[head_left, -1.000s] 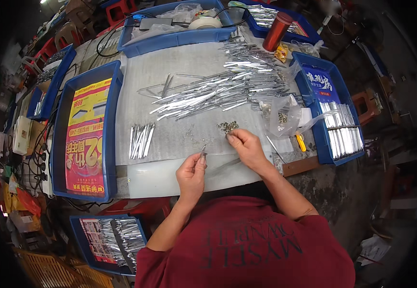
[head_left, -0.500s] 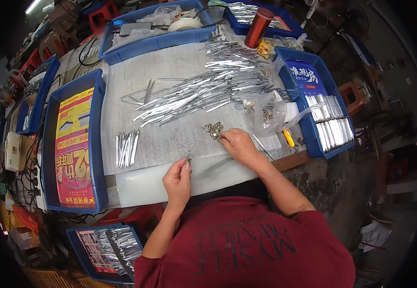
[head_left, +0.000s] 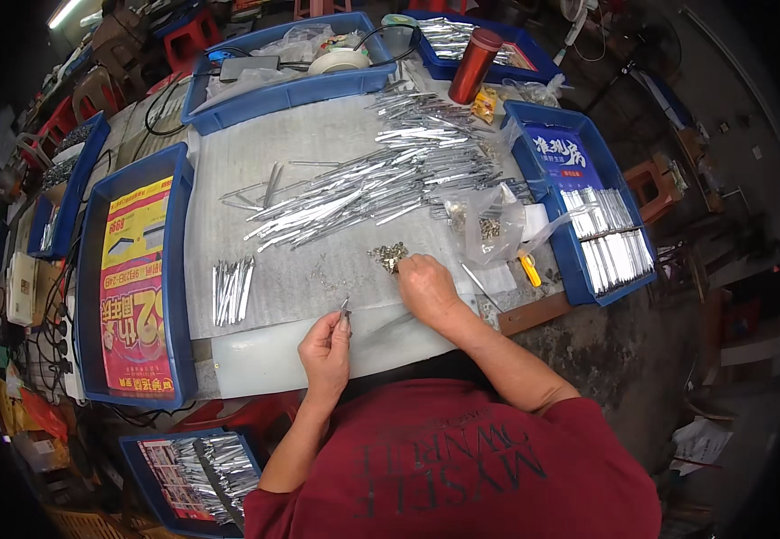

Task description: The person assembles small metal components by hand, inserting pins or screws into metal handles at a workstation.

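My left hand [head_left: 325, 349] is raised over the near edge of the table, thumb and fingers pinching a slim silver metal piece [head_left: 345, 306] whose tip points up. Just right of it, my right hand [head_left: 427, 289] has its fingers closed at the edge of a small pile of gold-coloured metal bits [head_left: 388, 256]. What those fingertips hold, if anything, is hidden. Beyond both hands lies a large loose heap of shiny silver strips [head_left: 354, 193]. Several more strips stand side by side in a neat row [head_left: 232, 290] to the left.
Blue trays border the worktop: a left one [head_left: 183, 296] lined with printed paper, a right one [head_left: 638, 286] holding strips, a far one [head_left: 255, 106] with cables and plastic. A clear bag [head_left: 508, 220], yellow-handled tool [head_left: 530, 269] and red flask [head_left: 476, 67] lie to the right.
The whole view has shifted slightly. My right hand's fingers have come a little closer to the pile of gold-coloured bits; my left hand keeps its pinch on the silver piece.
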The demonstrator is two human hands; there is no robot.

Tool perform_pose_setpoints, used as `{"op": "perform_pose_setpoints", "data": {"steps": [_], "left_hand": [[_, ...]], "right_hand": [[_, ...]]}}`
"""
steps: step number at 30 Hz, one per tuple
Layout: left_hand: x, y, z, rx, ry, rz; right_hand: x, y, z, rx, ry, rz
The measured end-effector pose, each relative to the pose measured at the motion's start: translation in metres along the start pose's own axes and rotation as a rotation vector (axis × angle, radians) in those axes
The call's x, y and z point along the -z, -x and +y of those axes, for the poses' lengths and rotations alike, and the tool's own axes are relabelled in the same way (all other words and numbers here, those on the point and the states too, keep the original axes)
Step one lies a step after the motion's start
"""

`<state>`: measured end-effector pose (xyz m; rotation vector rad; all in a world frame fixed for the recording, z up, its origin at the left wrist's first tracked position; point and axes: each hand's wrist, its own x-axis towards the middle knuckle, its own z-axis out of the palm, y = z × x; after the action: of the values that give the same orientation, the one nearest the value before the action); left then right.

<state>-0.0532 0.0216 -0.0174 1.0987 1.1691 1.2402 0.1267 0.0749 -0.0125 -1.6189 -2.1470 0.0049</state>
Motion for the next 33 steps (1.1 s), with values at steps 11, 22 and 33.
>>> {"op": "perform_pose_setpoints", "data": {"steps": [11,22,33], "left_hand": [[-0.002,0.000,0.004,0.042,0.088,-0.009],[-0.006,-0.004,0.013,-0.069,-0.025,-0.039],[-0.013,-0.004,0.012,-0.115,-0.048,-0.036]], "right_hand": [[0.004,-0.007,0.004,-0.052,-0.103,-0.089],[0.008,-0.010,0.005,-0.071,-0.132,-0.124],[0.002,-0.005,0.005,-0.064,-0.138,-0.050]]}}
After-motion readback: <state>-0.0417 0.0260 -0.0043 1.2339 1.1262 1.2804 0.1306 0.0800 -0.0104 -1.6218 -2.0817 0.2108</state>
